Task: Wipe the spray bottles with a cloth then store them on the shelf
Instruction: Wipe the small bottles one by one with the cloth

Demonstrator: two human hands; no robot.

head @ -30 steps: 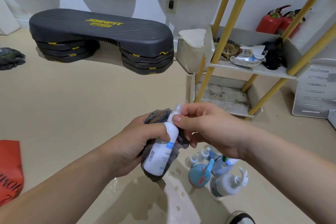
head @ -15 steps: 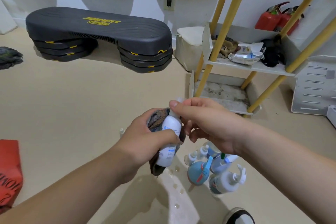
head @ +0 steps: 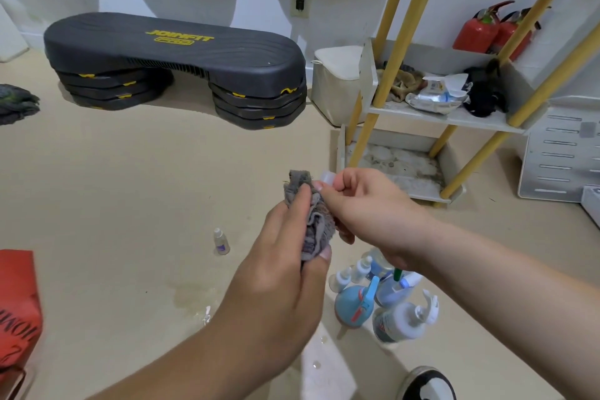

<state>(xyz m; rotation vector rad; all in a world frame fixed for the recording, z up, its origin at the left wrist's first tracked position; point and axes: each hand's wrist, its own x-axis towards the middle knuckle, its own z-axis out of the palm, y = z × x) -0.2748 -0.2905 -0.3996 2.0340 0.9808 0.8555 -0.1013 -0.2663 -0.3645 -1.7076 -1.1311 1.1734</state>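
Spray bottle (head: 326, 177) inside cloth (head: 313, 224) in left hand (head: 276, 269)

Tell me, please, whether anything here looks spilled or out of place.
Yes: water droplets glisten on the floor left of the bottle cluster, suggesting a spill. One small bottle stands alone, apart from that cluster. The shelf's bottom tray looks stained and grimy.
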